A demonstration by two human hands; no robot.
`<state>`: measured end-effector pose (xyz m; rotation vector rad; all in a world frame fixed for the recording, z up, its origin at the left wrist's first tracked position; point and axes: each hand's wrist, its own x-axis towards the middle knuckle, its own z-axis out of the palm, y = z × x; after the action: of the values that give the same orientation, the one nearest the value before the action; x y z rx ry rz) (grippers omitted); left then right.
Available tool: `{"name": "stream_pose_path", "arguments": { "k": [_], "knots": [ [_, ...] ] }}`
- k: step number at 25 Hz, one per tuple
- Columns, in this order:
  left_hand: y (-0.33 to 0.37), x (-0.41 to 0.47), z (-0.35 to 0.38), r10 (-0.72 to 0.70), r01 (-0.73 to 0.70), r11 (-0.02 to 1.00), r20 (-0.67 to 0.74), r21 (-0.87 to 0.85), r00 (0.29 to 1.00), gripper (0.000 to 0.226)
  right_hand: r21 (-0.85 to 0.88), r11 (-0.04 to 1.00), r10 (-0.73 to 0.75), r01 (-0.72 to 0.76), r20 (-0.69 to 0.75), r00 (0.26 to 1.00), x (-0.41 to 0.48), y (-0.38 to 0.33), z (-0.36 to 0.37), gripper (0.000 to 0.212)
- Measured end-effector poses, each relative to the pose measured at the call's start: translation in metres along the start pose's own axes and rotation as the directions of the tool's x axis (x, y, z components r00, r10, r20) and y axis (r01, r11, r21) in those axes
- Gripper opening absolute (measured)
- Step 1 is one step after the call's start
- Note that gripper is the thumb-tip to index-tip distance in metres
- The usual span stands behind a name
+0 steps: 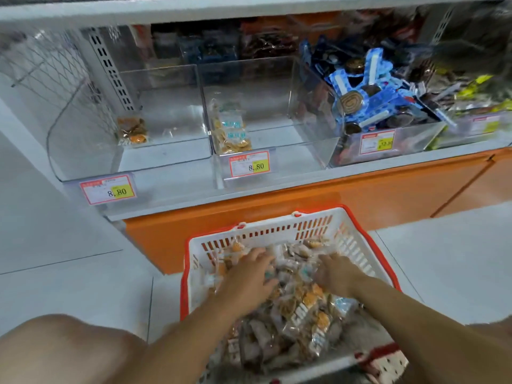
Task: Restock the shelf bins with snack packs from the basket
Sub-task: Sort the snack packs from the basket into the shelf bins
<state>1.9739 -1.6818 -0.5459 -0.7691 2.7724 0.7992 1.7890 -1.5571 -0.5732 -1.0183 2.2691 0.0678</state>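
head view, snack packs [302, 309]: heaped in basket [277, 225] on the floor below the shelf. I'd judge them light, with slippery film and crushable contents, so I'd pinch the pack edges loosely.
left hand [249, 273]: fingers spread on the pile, gripping nothing I can see.
right hand [335, 273]: fingertips buried in the packs, can't tell the grip.
shelf bins [277, 151]: nearly empty.
hidden: basket's near end is blurred and cut off.

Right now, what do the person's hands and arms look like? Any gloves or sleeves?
No gloves, no sleeves in view. The left hand and right hand are bare, and so are the left forearm and right forearm. I see no watch, ring or bracelet, though the picture is slightly blurry.
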Motion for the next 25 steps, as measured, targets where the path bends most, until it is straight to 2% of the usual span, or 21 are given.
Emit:
{"name": "stream_pose_path", "arguments": {
  "k": [1,3,4,6,7,9,11,12,14,18,21,22,23,25],
  "knots": [
    [0.002,-0.002,0.012,-0.018,0.017,1.0,0.059,0.007,0.998,0.059,-0.079,0.997,0.028,-0.028,0.004,1.0,-0.003,0.0,0.006,0.057],
    [0.009,-0.008,0.028,-0.037,0.039,0.999,0.156,-0.014,0.987,0.067,-0.096,0.994,0.051,-0.053,-0.028,0.998,-0.008,-0.006,0.011,0.056],
    [0.014,-0.011,0.035,-0.045,0.054,0.998,0.205,-0.043,0.978,0.072,-0.081,0.996,0.037,-0.041,-0.051,0.998,-0.011,-0.011,0.011,0.048],
    [0.019,-0.014,0.047,-0.073,0.103,0.989,0.251,-0.111,0.965,0.079,-0.007,1.0,0.01,-0.011,-0.136,0.991,-0.013,-0.014,0.009,0.018],
    [0.02,-0.014,0.05,-0.09,0.13,0.978,0.232,-0.164,0.969,0.08,0.064,0.998,0.009,0.003,-0.192,0.981,-0.015,-0.015,0.005,0.005],
    [0.021,-0.012,0.048,-0.133,0.173,0.932,0.144,-0.319,0.981,0.081,0.27,0.961,0.037,0.054,-0.318,0.947,-0.017,-0.015,-0.007,0.012],
    [0.025,-0.011,0.035,-0.165,0.185,0.856,0.084,-0.483,0.983,0.08,0.572,0.807,0.113,0.147,-0.393,0.912,-0.021,-0.017,-0.025,0.017],
    [0.028,-0.01,0.027,-0.175,0.197,0.8,0.093,-0.567,0.98,0.078,0.696,0.691,0.135,0.194,-0.389,0.911,-0.024,-0.018,-0.033,0.017],
    [0.031,-0.008,0.015,-0.182,0.22,0.67,0.13,-0.709,0.975,0.065,0.823,0.506,0.119,0.257,-0.362,0.924,-0.03,-0.023,-0.044,0.019],
    [0.023,-0.004,0.009,-0.233,0.232,0.496,0.129,-0.837,0.964,0.032,0.916,0.283,0.076,0.284,-0.317,0.945,-0.032,-0.035,-0.043,0.022],
    [0.016,-0.002,0.01,-0.24,0.206,0.254,0.145,-0.945,0.96,0.025,0.974,0.061,0.046,0.217,-0.22,0.974,-0.025,-0.035,-0.038,0.029],
    [0.015,-0.003,0.009,-0.242,0.19,0.191,0.142,-0.963,0.96,0.023,0.983,0.018,0.004,0.181,-0.181,0.984,-0.023,-0.033,-0.038,0.032],
    [0.013,-0.003,0.008,-0.252,0.18,0.148,0.138,-0.973,0.958,0.022,0.99,0.039,-0.055,0.138,-0.135,0.989,-0.023,-0.032,-0.039,0.035],
    [0.011,-0.003,0.007,-0.264,0.163,0.099,0.132,-0.982,0.956,0.022,0.981,0.176,-0.171,0.08,-0.05,0.984,-0.023,-0.033,-0.039,0.037]
  ]
}}
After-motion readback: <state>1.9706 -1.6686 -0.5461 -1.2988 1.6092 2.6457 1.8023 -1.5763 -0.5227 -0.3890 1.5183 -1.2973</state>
